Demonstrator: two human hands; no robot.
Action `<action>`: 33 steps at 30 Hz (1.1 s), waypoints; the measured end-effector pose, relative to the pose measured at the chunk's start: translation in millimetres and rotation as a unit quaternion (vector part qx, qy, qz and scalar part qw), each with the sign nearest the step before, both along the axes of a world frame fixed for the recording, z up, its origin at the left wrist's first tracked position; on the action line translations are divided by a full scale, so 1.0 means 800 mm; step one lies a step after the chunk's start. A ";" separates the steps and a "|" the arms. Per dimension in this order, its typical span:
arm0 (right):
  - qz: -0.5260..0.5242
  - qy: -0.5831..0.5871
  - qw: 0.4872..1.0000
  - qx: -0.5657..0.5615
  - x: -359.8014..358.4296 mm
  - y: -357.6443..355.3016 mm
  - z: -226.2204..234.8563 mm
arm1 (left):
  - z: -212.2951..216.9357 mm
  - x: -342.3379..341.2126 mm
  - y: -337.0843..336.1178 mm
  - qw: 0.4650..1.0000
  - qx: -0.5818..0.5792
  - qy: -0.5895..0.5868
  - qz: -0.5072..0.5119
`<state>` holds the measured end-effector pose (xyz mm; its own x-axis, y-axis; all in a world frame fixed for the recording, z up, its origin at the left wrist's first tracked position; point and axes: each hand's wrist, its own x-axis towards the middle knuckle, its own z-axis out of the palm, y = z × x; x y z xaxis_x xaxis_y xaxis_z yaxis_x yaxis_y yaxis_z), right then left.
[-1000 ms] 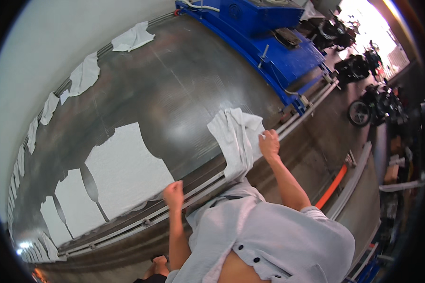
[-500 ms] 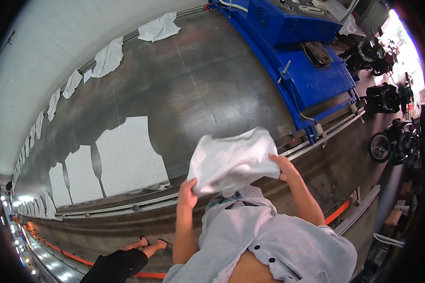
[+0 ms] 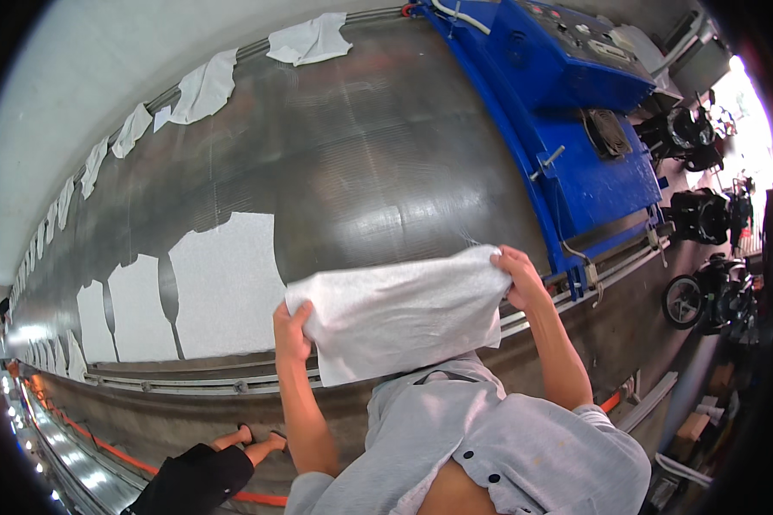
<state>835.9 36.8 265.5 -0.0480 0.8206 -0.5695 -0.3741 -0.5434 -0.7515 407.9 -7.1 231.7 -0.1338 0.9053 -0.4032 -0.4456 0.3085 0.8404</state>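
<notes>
A white fabric piece point(image 3: 404, 313) hangs stretched between my two hands, in front of my body and over the near edge of the long dark table point(image 3: 404, 184). My left hand point(image 3: 294, 333) pinches its upper left corner, thumb on top. At the upper right corner, my right hand point(image 3: 517, 276) grips the cloth between thumb and fingers. To the left, several cut white garment pieces lie flat on the table, the largest fabric panel point(image 3: 228, 287) closest to my left hand.
More white cloths point(image 3: 206, 86) drape over the table's far edge. A blue machine point(image 3: 575, 112) spans the table's right end. A metal rail point(image 3: 215, 386) follows the near edge. At lower left stands another person point(image 3: 193, 476); motorcycles point(image 3: 700, 292) are parked at right.
The fabric has gone from bunched and sagging to spread wide and taut. My left hand has moved left and slightly up, while my right hand has risen a little.
</notes>
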 end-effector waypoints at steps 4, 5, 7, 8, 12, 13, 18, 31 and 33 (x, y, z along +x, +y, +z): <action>-0.030 0.010 0.999 0.042 -0.008 0.088 -0.021 | 0.003 -0.006 0.091 1.000 0.014 -0.019 0.017; -0.039 0.011 0.998 0.052 -0.013 0.105 -0.023 | -0.002 -0.006 0.109 0.999 0.025 -0.031 0.021; -0.052 0.001 0.997 0.065 -0.016 0.136 -0.036 | -0.006 -0.004 0.142 0.999 0.013 -0.007 0.031; -0.056 -0.011 0.996 0.065 -0.016 0.146 -0.045 | -0.017 -0.005 0.155 0.999 -0.001 0.008 0.035; -0.063 -0.114 0.991 0.034 -0.030 0.182 -0.096 | -0.088 -0.001 0.194 0.989 -0.038 0.128 0.058; -0.058 -0.138 0.988 0.029 -0.029 0.185 -0.119 | -0.111 -0.002 0.194 0.983 -0.051 0.163 0.062; -0.046 -0.255 0.965 0.026 -0.015 0.181 -0.203 | -0.153 0.018 0.190 0.966 -0.087 0.214 0.118; -0.077 -0.223 0.971 0.041 -0.018 0.169 -0.171 | -0.160 0.004 0.171 0.976 -0.079 0.167 0.115; -0.082 -0.218 0.972 0.042 -0.020 0.168 -0.167 | -0.160 0.007 0.170 0.975 -0.088 0.161 0.125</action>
<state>819.6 171.1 132.0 0.3172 0.8414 -0.4375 -0.0870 -0.4335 -0.8969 413.6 129.3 103.9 -0.4865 0.7484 -0.4508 -0.2472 0.3770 0.8926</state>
